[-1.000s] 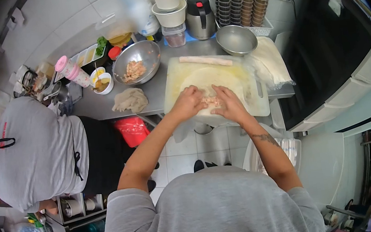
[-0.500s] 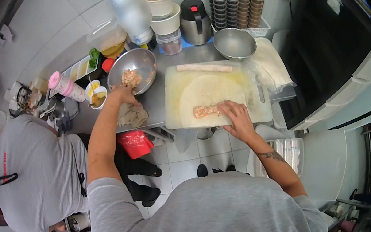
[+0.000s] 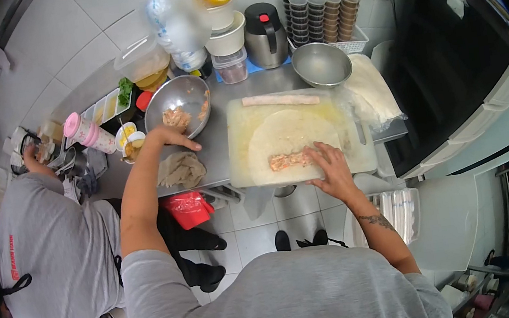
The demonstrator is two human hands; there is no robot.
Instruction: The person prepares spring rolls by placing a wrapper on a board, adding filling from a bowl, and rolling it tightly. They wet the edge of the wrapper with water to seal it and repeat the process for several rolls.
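Stainless steel counter (image 3: pixel 218 131) is seen beneath both hands. A white cutting board (image 3: pixel 238 161) is laid under the right hand (image 3: pixel 334 170), well to the right of the left hand (image 3: pixel 170 137). A round, pale wrapper sheet (image 3: pixel 290 131) is spread on the board, with its near edge under the right-hand fingers. A steel mixing bowl (image 3: pixel 177 95), with some filling in it, is set just beyond the left hand. A crumpled cloth (image 3: pixel 181 168) lies just on the near side of that hand.

The left hand is held at the bowl's near rim with its fingers stretched and loosely parted. Nothing is seen in its grasp. The right hand is laid flat with its fingers spread, and nothing is gripped. Its fingertips touch the right end of the filling strip (image 3: pixel 287 159), which is laid across the near part of the wrapper.

Caution: the wrapper is judged thin and moist. It could be torn or dragged if it is pressed hard from one side only. Filling could be lost from the strip's unguarded left end.
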